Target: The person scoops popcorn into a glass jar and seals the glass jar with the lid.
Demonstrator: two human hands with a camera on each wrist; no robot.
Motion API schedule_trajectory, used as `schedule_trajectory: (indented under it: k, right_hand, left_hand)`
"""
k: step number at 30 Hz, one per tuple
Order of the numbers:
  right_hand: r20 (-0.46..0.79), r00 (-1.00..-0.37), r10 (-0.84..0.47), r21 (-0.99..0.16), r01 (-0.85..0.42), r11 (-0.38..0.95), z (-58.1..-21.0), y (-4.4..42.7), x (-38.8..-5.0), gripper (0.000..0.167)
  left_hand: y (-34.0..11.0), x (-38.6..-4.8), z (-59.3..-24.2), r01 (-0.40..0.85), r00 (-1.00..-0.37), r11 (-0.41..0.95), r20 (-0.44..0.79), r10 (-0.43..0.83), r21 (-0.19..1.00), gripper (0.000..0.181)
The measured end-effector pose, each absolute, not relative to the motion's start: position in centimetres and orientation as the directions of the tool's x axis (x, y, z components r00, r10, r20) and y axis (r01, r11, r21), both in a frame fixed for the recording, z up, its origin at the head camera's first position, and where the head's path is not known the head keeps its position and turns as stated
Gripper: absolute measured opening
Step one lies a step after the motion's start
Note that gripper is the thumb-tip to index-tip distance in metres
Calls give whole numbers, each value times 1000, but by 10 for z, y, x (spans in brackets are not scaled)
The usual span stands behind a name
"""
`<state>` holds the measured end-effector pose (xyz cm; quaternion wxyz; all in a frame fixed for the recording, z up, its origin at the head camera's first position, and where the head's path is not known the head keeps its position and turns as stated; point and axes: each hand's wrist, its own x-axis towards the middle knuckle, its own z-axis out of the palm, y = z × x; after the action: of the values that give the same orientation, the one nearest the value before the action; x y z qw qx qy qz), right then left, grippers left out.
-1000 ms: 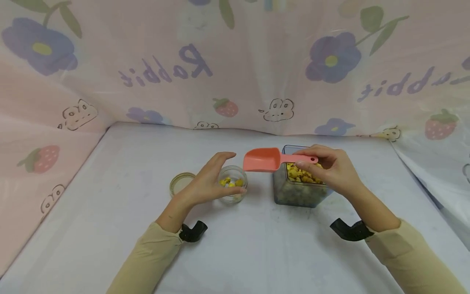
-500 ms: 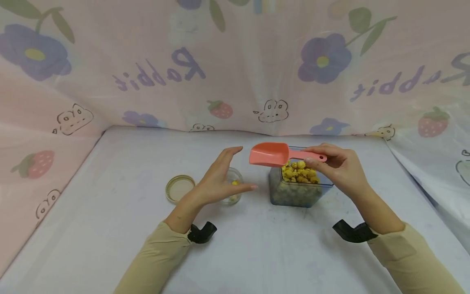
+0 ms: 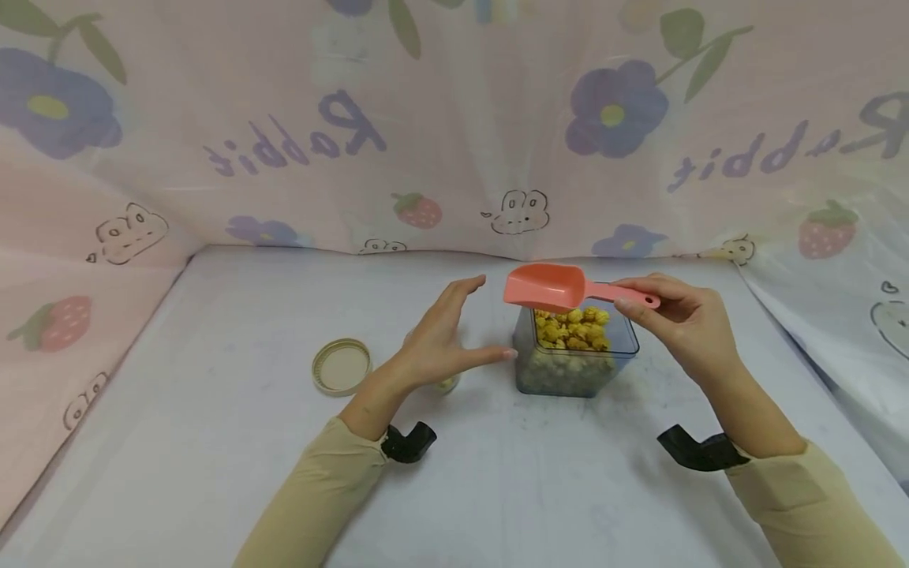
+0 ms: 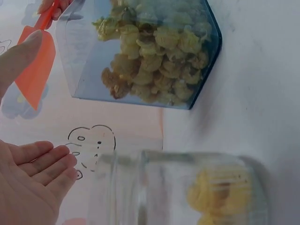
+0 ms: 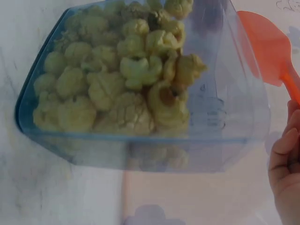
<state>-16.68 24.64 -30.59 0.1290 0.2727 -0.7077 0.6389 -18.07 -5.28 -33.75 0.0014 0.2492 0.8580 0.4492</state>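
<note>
My right hand (image 3: 685,323) pinches the handle of an orange-pink scoop (image 3: 545,287), held above the back of a clear bluish box (image 3: 561,379) of yellow popcorn (image 3: 574,330). The scoop's bowl looks empty. My left hand (image 3: 443,339) has its thumb and fingers spread, holding nothing, above and in front of a small glass jar (image 3: 449,384), which it mostly hides in the head view. In the left wrist view the jar (image 4: 154,187) holds a few yellow popcorn pieces (image 4: 220,190), and the popcorn box (image 4: 89,79) stands beyond it.
A round gold-rimmed lid (image 3: 342,367) lies on the white table (image 3: 234,379), left of my left hand. Behind the table hangs a pink curtain (image 3: 440,118) printed with flowers, strawberries and rabbits.
The right hand has moved the scoop rightward and slightly up. The left hand has shifted right toward the box and now covers more of the jar.
</note>
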Motion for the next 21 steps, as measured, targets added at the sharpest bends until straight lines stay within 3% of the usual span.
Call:
schedule_trajectory:
  k: [21]
  right_hand:
    - [493,-864,-101,-862,-501,77,-308,267,-156,24]
  left_hand:
    - [-20,-192,-340,391,-859,409,166,485,824,109]
